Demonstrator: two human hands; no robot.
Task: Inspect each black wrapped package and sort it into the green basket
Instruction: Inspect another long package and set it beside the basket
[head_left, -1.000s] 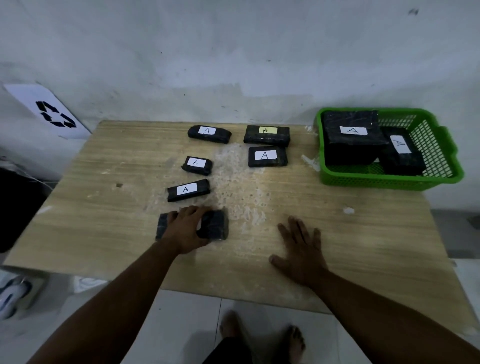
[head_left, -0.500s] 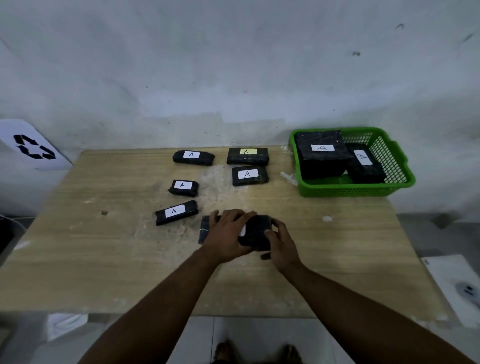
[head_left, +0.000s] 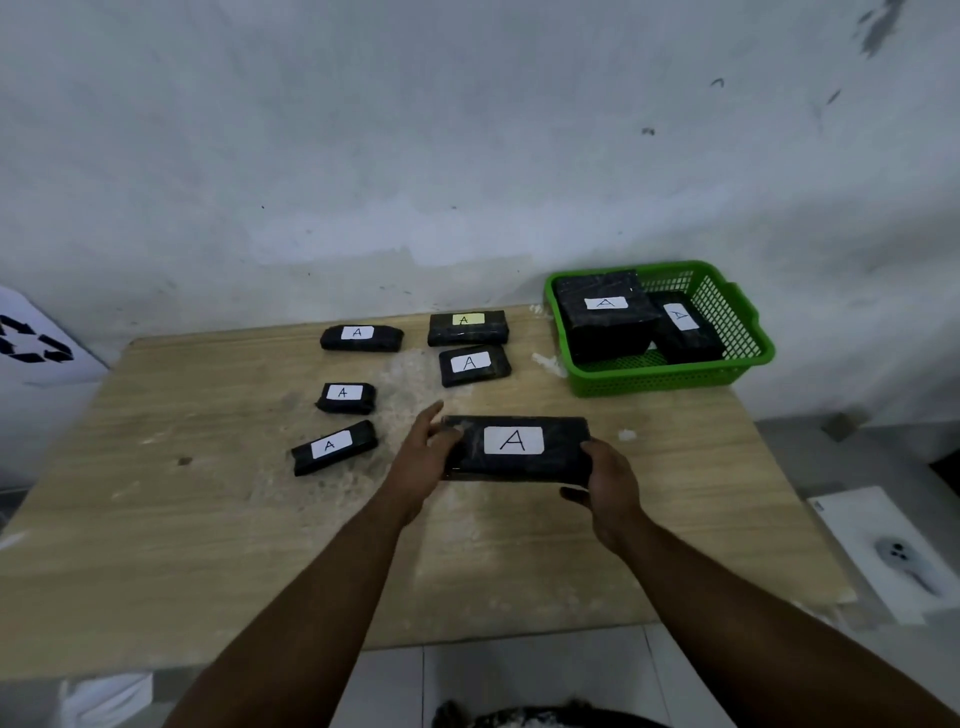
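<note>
The black wrapped package (head_left: 550, 457), flat under the left hand (head_left: 421, 462) a second ago, is now raised off the wooden table (head_left: 156, 519), label up, pinched endwise with the right hand (head_left: 605, 480): inspection is underway. Five labelled packages lie from ten to twelve o'clock. The green basket (head_left: 675, 376), at one o'clock, holds two.

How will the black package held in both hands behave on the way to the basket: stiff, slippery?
The held package likely stays stiff: it spans left hand to right hand without sagging. Its glossy wrap may be slippery. Flat faces suggest it won't roll.
</note>
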